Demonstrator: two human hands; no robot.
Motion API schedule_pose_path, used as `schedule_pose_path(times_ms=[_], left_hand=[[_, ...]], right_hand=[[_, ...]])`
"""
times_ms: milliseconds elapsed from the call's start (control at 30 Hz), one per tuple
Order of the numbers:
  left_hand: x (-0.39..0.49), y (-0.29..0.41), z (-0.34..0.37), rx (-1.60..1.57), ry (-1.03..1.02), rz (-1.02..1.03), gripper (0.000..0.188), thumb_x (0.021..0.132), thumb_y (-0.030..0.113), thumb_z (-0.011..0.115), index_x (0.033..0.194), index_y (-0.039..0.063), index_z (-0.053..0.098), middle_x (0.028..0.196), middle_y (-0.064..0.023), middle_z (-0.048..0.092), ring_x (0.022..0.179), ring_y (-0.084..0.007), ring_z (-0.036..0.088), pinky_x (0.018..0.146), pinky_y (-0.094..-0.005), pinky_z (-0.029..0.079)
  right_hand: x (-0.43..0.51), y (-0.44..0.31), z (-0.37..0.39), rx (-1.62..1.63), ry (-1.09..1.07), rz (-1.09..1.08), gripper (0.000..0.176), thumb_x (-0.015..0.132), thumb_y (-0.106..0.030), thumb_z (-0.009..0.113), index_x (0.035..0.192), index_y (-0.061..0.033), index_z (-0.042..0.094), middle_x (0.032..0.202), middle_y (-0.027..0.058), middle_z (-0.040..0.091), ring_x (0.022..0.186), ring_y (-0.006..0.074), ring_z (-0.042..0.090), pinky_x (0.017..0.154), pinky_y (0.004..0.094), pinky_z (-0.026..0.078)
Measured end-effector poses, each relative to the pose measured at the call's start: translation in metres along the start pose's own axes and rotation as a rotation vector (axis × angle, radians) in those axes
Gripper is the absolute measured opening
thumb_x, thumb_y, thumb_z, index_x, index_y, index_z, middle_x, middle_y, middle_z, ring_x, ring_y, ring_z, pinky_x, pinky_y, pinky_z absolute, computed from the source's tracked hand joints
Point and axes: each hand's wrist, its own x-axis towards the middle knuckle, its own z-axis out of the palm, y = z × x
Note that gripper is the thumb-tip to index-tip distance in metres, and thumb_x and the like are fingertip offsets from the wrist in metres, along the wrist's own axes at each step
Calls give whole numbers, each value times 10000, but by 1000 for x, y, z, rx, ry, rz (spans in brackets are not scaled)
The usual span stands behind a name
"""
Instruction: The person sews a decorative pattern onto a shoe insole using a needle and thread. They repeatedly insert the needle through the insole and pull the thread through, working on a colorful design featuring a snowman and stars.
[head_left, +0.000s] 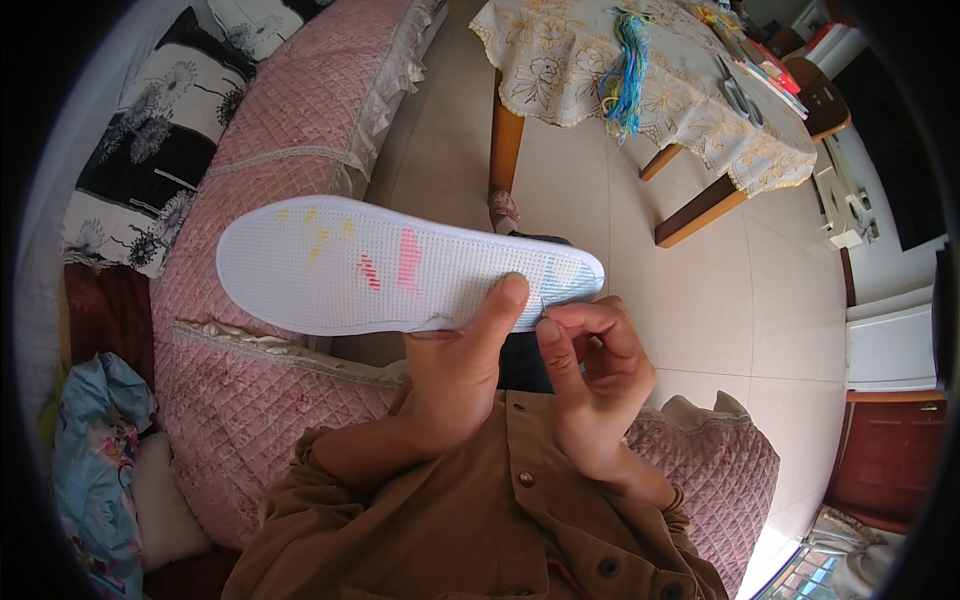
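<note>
A white mesh-faced shoe insole (337, 277) lies crosswise before me, with yellow marks at its wide end, red and pink stitch patches in the middle and light blue stitching at the heel. My left hand (465, 360) grips its near edge, thumb on the face and fingers hidden behind. At the heel end, my right hand (592, 360) pinches a thin needle (544, 306) between thumb and forefinger, its tip against the mesh beside the blue stitches. Whether thread is on the needle cannot be told.
A cloth-covered table (559, 75) stands ahead, with blue and green embroidery thread (630, 71) hanging over its edge and scissors (739, 94) on top. Pink quilted covers (277, 202) spread over the seat at left and around me. Patterned cushions (150, 135) lie at far left.
</note>
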Motion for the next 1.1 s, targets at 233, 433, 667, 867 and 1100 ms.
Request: schedule_pose_path(times_ms=[233,433,667,867,1100], left_hand=[[2,6,1,43,-13,-120,164,824,35,545,987,50,536,947,-24,557,867,-115,539,783,-275,437],[3,6,1,28,3,-129,172,814,37,556,984,44,533,939,-29,555,865,-117,541,777,-277,441],[3,4,1,26,9,-112,164,811,33,559,973,36,532,926,-32,557,853,-122,545,761,-281,448],[4,4,1,14,3,-108,154,811,29,561,963,36,536,918,-30,561,842,-122,547,759,-278,446],[4,5,0,67,17,-77,171,800,22,571,967,39,537,922,-32,563,844,-121,546,760,-272,444]], right_hand=[[0,2,5,-89,62,-81,100,759,6,649,821,-39,584,739,0,531,536,35,408,483,175,346],[-1,3,6,-93,47,-84,103,759,6,648,817,-41,578,738,4,533,537,44,412,486,179,349],[-4,3,11,-77,95,-77,99,762,3,648,801,-39,567,722,1,520,555,46,423,505,176,352],[-3,3,12,-68,95,-69,96,769,-2,645,806,-34,563,719,1,519,558,40,424,507,175,354],[-2,4,12,-46,66,-50,94,778,-8,638,822,-28,557,710,-1,518,556,39,425,510,176,361]])
